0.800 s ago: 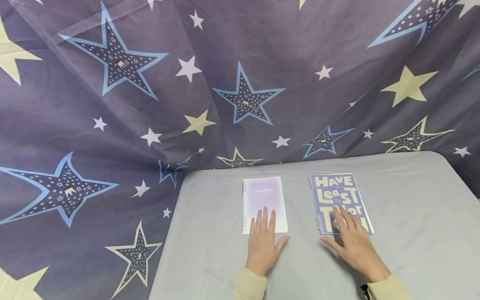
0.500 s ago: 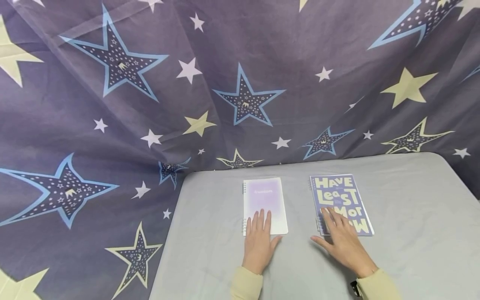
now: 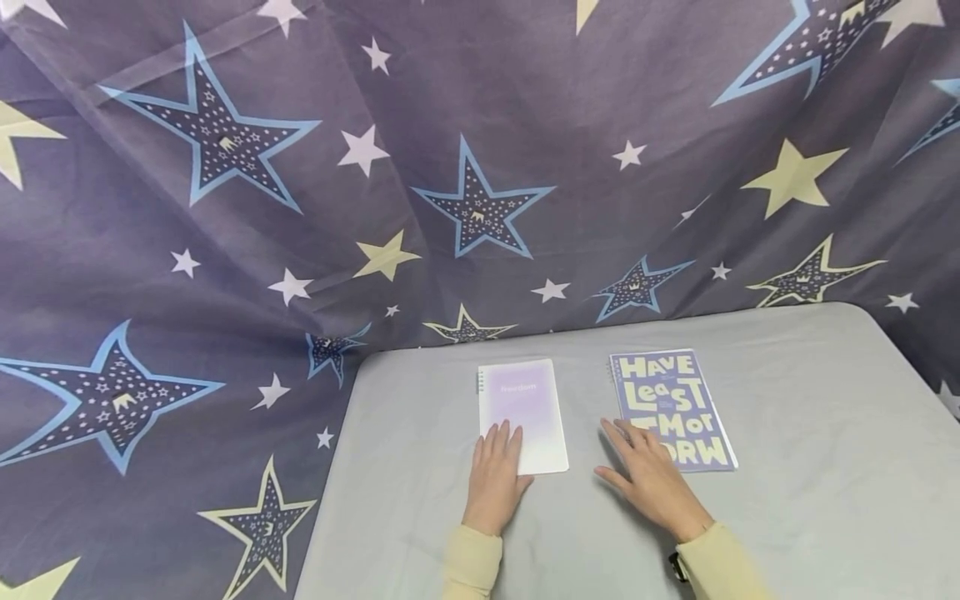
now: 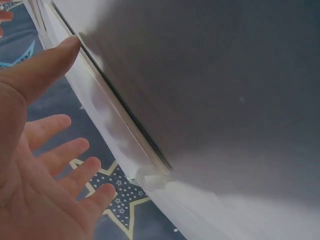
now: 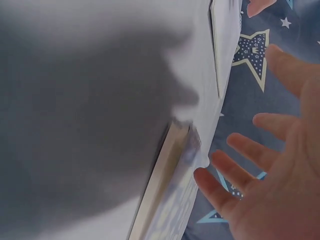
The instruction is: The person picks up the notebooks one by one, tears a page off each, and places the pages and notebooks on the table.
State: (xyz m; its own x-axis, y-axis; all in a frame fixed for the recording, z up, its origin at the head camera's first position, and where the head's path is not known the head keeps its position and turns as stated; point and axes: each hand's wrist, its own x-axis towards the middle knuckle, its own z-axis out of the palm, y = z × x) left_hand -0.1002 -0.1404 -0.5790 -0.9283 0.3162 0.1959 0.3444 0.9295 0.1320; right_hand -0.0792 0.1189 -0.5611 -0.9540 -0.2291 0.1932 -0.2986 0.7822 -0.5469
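Two spiral notebooks lie flat in the head view. The left one [image 3: 528, 417] is white with a soft purple patch and the word "freedom"; the right one [image 3: 671, 392] is purple with large cream letters. Over the lower left part of the white notebook is my left hand [image 3: 495, 479], palm down, fingers straight. My right hand [image 3: 648, 475] has its fingers spread and overlaps the purple notebook's lower left corner, hiding some letters. In the right wrist view that hand [image 5: 280, 165] hovers above the purple notebook [image 5: 167, 195], palm visible and holding nothing.
Both notebooks lie on a bed-like surface [image 3: 810, 417] covered in pale grey cloth. Dark purple star-printed fabric [image 3: 570, 100] hangs behind it and along the left side. A dark band [image 3: 677, 567] shows at the right sleeve cuff.
Both hands have slid to the left across the notebooks, baring more of the purple cover's lower letters. The head view has shifted slightly. The notebooks stay in place.
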